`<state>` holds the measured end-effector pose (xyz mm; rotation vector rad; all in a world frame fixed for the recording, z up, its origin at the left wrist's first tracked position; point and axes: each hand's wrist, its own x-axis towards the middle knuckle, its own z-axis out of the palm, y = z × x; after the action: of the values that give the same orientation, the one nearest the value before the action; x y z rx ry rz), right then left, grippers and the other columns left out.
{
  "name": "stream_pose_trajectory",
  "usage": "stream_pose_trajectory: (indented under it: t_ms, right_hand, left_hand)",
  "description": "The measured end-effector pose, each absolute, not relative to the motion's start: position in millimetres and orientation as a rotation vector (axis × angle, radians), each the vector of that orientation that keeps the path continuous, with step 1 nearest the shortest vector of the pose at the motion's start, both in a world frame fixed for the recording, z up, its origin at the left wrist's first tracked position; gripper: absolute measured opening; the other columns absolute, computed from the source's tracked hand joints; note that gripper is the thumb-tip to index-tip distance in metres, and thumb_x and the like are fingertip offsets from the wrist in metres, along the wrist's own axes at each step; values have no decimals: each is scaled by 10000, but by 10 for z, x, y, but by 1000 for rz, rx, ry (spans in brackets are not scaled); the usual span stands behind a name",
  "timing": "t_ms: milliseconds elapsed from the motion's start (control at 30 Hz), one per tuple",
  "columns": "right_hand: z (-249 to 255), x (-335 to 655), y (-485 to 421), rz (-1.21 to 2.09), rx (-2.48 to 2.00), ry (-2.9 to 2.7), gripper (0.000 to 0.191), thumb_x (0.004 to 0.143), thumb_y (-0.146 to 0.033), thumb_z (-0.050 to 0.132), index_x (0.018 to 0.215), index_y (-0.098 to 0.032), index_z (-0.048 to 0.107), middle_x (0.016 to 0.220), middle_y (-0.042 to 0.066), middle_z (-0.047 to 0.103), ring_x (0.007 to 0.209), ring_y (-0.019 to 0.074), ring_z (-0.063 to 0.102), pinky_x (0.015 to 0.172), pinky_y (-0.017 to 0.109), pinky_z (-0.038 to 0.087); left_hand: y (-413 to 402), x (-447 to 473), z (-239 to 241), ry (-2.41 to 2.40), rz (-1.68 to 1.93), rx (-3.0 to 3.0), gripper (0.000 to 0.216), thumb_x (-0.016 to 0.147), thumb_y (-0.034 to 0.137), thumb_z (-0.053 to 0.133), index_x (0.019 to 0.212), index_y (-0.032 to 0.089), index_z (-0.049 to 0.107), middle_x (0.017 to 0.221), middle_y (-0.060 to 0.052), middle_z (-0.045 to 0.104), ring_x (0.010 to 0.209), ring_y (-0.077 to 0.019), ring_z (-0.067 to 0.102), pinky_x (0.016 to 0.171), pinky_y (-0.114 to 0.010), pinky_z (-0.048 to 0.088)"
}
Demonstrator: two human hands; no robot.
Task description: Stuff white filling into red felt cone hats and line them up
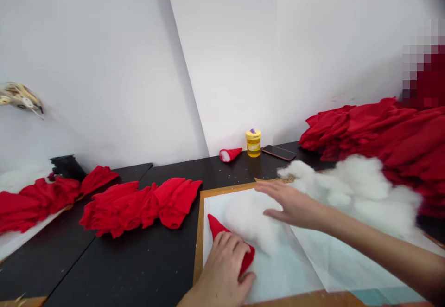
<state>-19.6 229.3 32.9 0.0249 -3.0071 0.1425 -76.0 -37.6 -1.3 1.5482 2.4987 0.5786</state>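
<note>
My left hand (227, 263) curls over a small red felt cone (216, 226), fingers across its middle and thumb near its wide end. The cone lies on a white sheet (215, 203), its tip pointing away to the left. A tuft of white stuffing (247, 216) sits just beyond the cone. My right hand (287, 202) is stretched out flat at the right side of this tuft, palm down, with nothing in it. Whether its fingertips touch the sheet or the stuffing I cannot tell. A larger heap of white stuffing (361, 188) spreads to the right, behind my right forearm.
Red fabric pieces lie in a pile (139, 207) at left and a big heap (389, 135) at right. Near the wall stand a stuffed red cone (231, 154), a yellow-lidded jar (253, 143) and a phone (279, 152). A blurred person (429, 77) is at far right.
</note>
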Motion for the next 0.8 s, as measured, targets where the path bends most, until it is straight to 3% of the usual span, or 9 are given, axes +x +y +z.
stream_pose_trajectory:
  t_ms: [67, 100, 233, 367, 467, 533, 633, 733, 800]
  right_hand:
    - [153, -327, 2107, 281, 55, -3035, 720, 829, -358, 687, 1472, -154, 435, 1481, 128, 530, 1319, 293, 519, 1068, 398, 457]
    - [72, -382, 2067, 335, 40, -3042, 702, 798, -286, 696, 1444, -134, 466, 1415, 147, 589, 1260, 312, 569, 1020, 416, 492]
    - [-106, -408, 2210, 487, -75, -2996, 414, 714, -53, 586, 1102, -168, 677, 1098, 111, 741, 1016, 309, 692, 875, 390, 536]
    - [-88, -207, 2433, 610, -185, -2841, 413, 722, -69, 512, 1093, -208, 627, 1147, 93, 710, 1022, 296, 682, 863, 379, 534]
    - [-69, -102, 2430, 691, -157, -2753, 424, 718, -97, 450, 1098, -236, 577, 1137, 63, 699, 973, 249, 680, 807, 355, 550]
    - [-73, -75, 2398, 712, -117, -2718, 424, 708, -110, 434, 1089, -242, 563, 1114, 59, 696, 971, 238, 671, 815, 353, 547]
    - [-81, -46, 2460, 702, -103, -2698, 411, 695, -119, 432, 1063, -236, 571, 1077, 70, 693, 976, 248, 663, 835, 375, 540]
    - [-56, 43, 2669, 697, -156, -2717, 350, 699, -135, 450, 996, -235, 605, 1025, 76, 702, 879, 262, 678, 754, 392, 554]
    - [-20, 132, 2789, 723, -174, -2740, 299, 758, -185, 488, 1013, -249, 631, 1064, 81, 709, 920, 278, 682, 791, 414, 560]
  left_hand:
    - [-424, -742, -63, 2555, 425, 1569, 173, 845, 180, 579, 1002, 199, 648, 1101, -76, 653, 1061, -286, 554, 970, -460, 445]
    - [-468, -754, -72, 2592, 345, 1566, 175, 862, 149, 532, 982, 194, 652, 1083, -81, 656, 1041, -283, 562, 960, -465, 443]
    - [-740, -878, 44, 2640, 224, 1477, 200, 859, 103, 473, 855, 193, 651, 945, -66, 680, 924, -262, 599, 916, -475, 438]
    - [-704, -1015, 253, 2605, 646, 1269, 160, 851, 259, 573, 988, 213, 642, 969, -66, 690, 933, -272, 607, 914, -466, 439]
    - [-268, -1102, 267, 2468, 1166, 1018, 566, 796, 269, 640, 1332, 189, 477, 1316, -148, 591, 1187, -302, 542, 1038, -456, 384]
    - [89, -1143, 208, 2239, 1340, 789, 670, 743, 272, 699, 1351, 171, 438, 1340, -171, 580, 1163, -303, 576, 960, -420, 453]
    - [451, -1197, 99, 2089, 1415, 775, 413, 759, 178, 616, 1167, 175, 551, 1115, -97, 702, 969, -224, 666, 804, -310, 506]
    - [489, -1287, 9, 2084, 1463, 795, 244, 752, 156, 598, 993, 187, 588, 979, -46, 699, 866, -190, 647, 737, -275, 474]
    - [420, -1354, -37, 2103, 1456, 790, 110, 759, 191, 607, 865, 187, 579, 818, -11, 652, 750, -172, 599, 669, -271, 433]
